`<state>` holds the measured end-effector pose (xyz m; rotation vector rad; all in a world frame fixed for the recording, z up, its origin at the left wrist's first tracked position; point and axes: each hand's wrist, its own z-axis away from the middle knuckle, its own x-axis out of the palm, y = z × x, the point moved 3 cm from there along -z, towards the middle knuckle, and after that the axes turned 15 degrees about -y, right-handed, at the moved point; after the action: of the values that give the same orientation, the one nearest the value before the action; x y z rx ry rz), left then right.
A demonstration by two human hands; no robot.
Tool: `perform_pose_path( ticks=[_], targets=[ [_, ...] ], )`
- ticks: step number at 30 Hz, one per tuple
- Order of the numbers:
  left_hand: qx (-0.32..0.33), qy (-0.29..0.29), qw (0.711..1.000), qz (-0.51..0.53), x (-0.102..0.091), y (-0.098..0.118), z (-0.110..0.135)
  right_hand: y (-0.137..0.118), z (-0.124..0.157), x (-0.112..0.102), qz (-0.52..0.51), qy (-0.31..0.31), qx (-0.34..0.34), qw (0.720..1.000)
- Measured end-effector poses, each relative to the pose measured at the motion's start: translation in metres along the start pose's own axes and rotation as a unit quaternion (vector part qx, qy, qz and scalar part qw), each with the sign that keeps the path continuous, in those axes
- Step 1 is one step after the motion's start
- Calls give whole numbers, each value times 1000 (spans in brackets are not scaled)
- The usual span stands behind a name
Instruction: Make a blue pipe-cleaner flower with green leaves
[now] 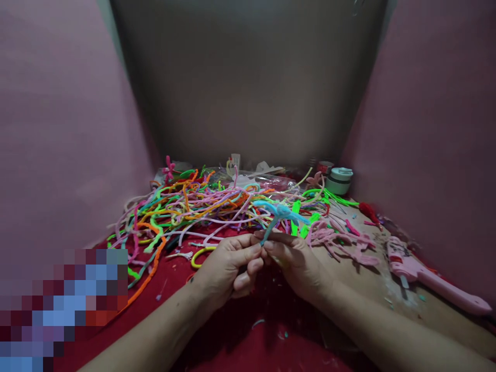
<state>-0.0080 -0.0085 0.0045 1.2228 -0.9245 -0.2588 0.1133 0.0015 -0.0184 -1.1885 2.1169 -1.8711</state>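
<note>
Both hands meet in the middle of the view around the thin stem of a light-blue pipe-cleaner flower point(282, 212). Its petals point up and to the right. My left hand point(234, 263) pinches the stem's lower end between thumb and forefinger, its other fingers curled. From the other side, my right hand point(292, 261) closes on the same stem with the thumb at its base; some of its fingers are hidden. Just left of my left hand, a yellow loop point(202, 257) rests on the red cloth point(240, 341), partly covered; what it belongs to cannot be made out.
A tangled heap of coloured pipe cleaners point(201, 204) spreads behind my hands. Pink pipe-cleaner pieces point(341, 240) and a pink glue gun point(434, 279) lie on the brown board point(360, 289) at right. A mint-green lidded jar point(339, 181) stands behind. Pink walls point(442, 129) flank both sides.
</note>
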Motion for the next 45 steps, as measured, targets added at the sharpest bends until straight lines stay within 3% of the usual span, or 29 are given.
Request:
perform_pose_path(
  ticks=[4,8,11,13,15,17,24,28,34,39,45],
  targets=[
    [-13,-2,999,-36,2,2,1,2,-1,0,-44,18,8,999],
    [-6,48,980,-194,5,7,0,1,-2,1,-58,37,-3,998],
    [37,124,935,-330,4,9,0,2,-3,2,-80,44,-4,996],
    [93,160,887,-423,4,10,2,2,-2,1,-74,64,-15,995],
    [136,180,835,-502,4,11,4,3,-1,-1,-43,86,-27,995],
    [154,187,813,-529,4,11,5,3,0,-2,-7,98,-34,995],
    [152,192,880,-408,5,14,5,-10,-2,9,38,28,-63,997],
    [119,174,917,-338,5,12,4,-12,-2,7,37,36,-47,998],
    [73,156,951,-257,7,12,4,-10,-1,3,22,27,-33,999],
    [47,99,980,-168,4,8,2,-8,-2,2,19,-3,-29,999],
    [22,27,998,-53,1,4,1,-8,-3,-1,61,12,-35,997]
  ],
)
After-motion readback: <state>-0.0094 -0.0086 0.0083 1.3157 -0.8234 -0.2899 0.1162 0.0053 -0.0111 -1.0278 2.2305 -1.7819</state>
